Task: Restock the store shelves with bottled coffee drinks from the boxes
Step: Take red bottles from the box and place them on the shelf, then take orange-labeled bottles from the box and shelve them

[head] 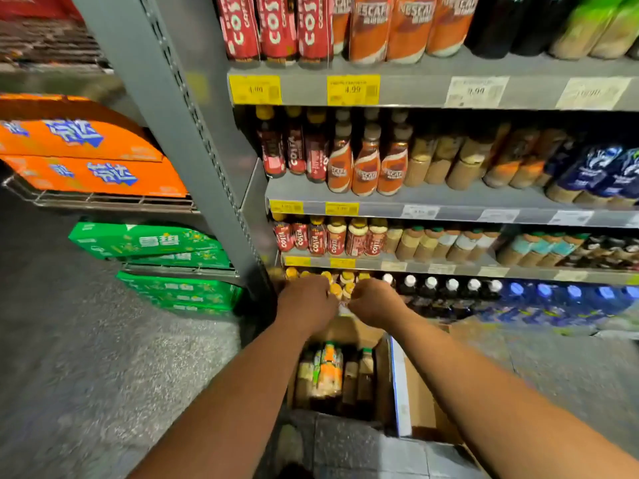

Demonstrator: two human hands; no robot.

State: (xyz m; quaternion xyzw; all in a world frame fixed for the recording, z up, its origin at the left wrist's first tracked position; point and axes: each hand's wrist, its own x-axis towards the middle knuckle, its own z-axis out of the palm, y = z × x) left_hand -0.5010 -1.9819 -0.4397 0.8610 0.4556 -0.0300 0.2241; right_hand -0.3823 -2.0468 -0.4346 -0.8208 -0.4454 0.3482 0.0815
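- A shop aisle with a grey speckled floor point(103, 340); a tall shelving unit point(529, 63) packed with bottled drinks fills the far side.
- Far left, orange cases point(86, 157) sit on a wire rack point(103, 202), with green cases point(148, 242) stacked below them.
- A grey slotted upright point(179, 133) stands between those cases and the shelves.
- Red Costa bottles point(276, 29) fill the left end of the upper tiers, orange Nescafé bottles point(366, 164) just beside them, above yellow price tags point(352, 89).
- On the lowest tier stand yellow-capped bottles point(337, 290).
- The left hand point(306, 300) reaches in among them, its back to the camera and fingers bent down; whether it grips a bottle I cannot tell.
- The right hand point(375, 300) is just beside it, fingers curled at the same caps; its hold is hidden too.
- Near, below both forearms, an open cardboard box point(401, 382) on the floor holds a few upright bottles point(332, 371).
- To the right stand white-capped dark bottles point(432, 292), then blue bottles point(553, 299).
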